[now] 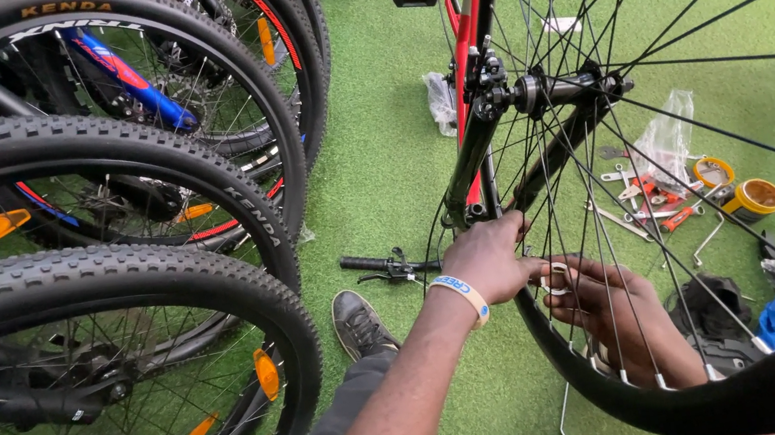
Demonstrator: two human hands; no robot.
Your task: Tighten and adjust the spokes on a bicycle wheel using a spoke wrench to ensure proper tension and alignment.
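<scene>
Spokes fan out before us as the left hand clamps its grip on the wheel rim beside the red fork, steadying it, while the right hand pinches a small white piece through the spokes; tools wait on the green floor.

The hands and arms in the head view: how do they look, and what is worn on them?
Both arms are bare, with no sleeves and no gloves. The left hand has a white wristband with blue printing around its wrist. The right hand shows behind the wheel spokes; no band, watch or ring is visible on it.
</scene>
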